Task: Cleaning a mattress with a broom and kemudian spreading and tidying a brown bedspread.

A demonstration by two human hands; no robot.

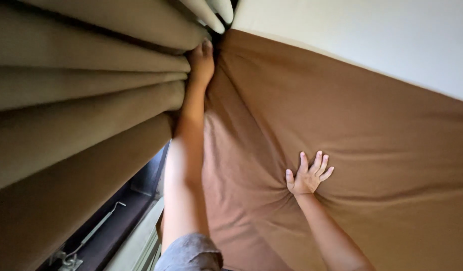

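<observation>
Left hand [201, 62] half-hidden behind curtain [86, 100]

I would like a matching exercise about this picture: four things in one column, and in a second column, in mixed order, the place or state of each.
Things:
1. left hand
2. right hand
3. brown sheet
4. beige curtain

Places or states:
A. hangs in thick folds on the left side
B. pressed flat on the sheet, fingers spread
C. stretched over the mattress, with wrinkles
D. reaches to the far corner, between curtain and mattress

Right pairs: 1-D, 2-B, 3-C, 4-A
</observation>
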